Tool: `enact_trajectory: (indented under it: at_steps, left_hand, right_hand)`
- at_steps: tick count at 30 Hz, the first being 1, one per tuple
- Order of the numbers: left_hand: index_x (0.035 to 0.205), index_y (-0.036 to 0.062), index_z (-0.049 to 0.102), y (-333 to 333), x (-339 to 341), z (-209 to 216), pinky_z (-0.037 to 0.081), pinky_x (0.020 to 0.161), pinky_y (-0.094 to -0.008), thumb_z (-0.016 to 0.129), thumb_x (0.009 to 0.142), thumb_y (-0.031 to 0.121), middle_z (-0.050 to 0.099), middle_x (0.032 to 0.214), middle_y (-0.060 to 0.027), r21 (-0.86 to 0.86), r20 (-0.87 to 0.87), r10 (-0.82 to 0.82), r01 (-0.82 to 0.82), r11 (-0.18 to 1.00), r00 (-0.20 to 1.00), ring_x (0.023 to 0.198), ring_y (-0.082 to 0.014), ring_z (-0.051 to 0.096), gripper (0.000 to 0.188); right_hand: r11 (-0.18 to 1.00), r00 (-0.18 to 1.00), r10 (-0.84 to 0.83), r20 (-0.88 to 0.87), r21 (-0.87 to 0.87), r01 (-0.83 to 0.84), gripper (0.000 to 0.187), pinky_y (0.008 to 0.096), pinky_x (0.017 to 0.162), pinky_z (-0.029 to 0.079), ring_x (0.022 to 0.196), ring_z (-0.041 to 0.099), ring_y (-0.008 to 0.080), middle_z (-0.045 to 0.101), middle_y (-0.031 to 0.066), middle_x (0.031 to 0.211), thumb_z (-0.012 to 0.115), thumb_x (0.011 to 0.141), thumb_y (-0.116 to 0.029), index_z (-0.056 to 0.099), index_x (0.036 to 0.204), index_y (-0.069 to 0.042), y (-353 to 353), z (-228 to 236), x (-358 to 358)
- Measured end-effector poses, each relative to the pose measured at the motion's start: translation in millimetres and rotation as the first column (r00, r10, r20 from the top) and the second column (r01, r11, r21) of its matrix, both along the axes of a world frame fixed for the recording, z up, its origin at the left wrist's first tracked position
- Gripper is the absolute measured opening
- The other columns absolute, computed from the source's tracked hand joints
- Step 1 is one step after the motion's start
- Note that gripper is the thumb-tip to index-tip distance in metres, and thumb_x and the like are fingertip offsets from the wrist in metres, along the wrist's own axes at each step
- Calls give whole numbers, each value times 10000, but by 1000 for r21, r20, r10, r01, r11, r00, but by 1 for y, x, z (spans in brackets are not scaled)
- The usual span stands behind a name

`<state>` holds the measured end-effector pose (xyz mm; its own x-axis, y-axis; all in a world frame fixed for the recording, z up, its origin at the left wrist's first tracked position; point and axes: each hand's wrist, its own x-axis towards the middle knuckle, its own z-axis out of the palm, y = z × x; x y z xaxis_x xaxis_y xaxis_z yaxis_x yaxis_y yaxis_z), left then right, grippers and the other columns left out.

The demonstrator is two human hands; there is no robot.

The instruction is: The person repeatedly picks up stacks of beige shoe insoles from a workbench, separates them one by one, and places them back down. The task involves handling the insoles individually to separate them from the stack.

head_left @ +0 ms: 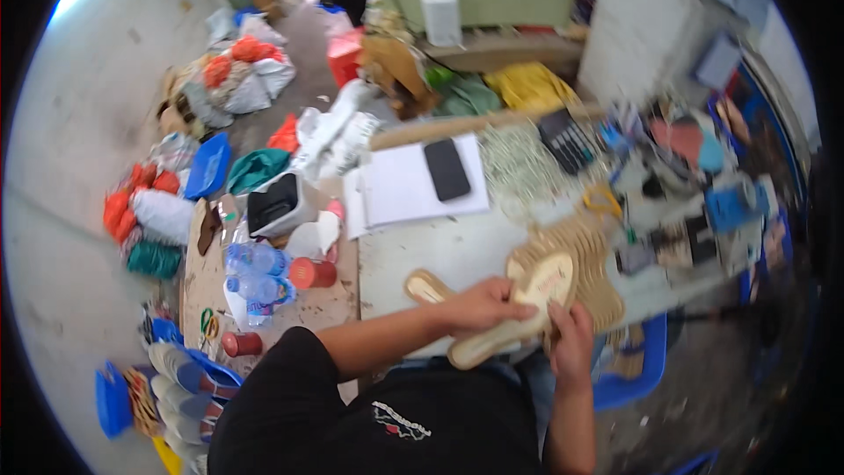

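Observation:
A beige shoe insole [499, 339] with a small printed mark on its wider end lies slanted between my hands, just above the table's front edge. My left hand [489, 306] grips its middle from the left, thumb on top. At its right edge, my right hand [571, 339] is closed round it, thumb on the upper face; some of its fingers are hidden beneath. Just beyond, a row of similar insoles [598, 273] stands overlapped on the table. One more insole [427, 285] rests on the table left of my hands, partly behind my left forearm.
A white pad [396, 185] bears a black phone [447, 170]; a calculator [567, 141] lies right of it. Water bottles [255, 273] and red-brown jars [313, 274] stand at left. Clutter and a blue machine-like object [734, 207] fill the right. A blue bin [652, 365] sits below the edge.

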<state>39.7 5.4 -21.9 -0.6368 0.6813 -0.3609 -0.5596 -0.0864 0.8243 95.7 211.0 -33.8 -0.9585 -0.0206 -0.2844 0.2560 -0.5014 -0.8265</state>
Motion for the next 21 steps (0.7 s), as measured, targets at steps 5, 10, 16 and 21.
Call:
enact_trajectory:
  at_steps: [5,10,16,21]
  left_hand:
    - [1307,10,652,-28,5,18,537,876,-275,697,1012,245,717,1128,-24,20,-101,47,-45,999,994,995,-74,641,380]
    - [1304,3,651,-46,12,30,563,847,-290,692,1013,235,726,1123,-51,114,-75,259,-250,962,963,970,-105,679,374]
    - [1277,-35,645,-49,27,34,635,802,-374,677,1013,184,735,1090,-142,318,149,346,-376,870,926,922,-235,740,344]
    - [1233,-91,648,-53,32,46,666,768,-443,677,995,125,737,1097,-209,116,190,468,-493,862,863,895,-314,760,323]
  right_hand:
    - [993,989,111,-98,-22,-114,258,311,923,528,998,676,148,725,107,1137,623,993,-67,665,1217,53,-18,19,-18]
    - [991,983,129,-130,-9,-132,232,280,836,536,912,674,121,732,91,1090,617,1015,-93,682,1191,42,-55,38,-33]
    - [934,940,313,-137,225,-278,190,228,616,434,696,557,65,649,-9,823,598,1036,-163,690,1056,2,-57,56,-33]
    - [877,899,399,-180,362,-316,229,240,525,353,599,467,46,550,-31,697,630,1017,-221,622,868,-48,-51,46,-26]
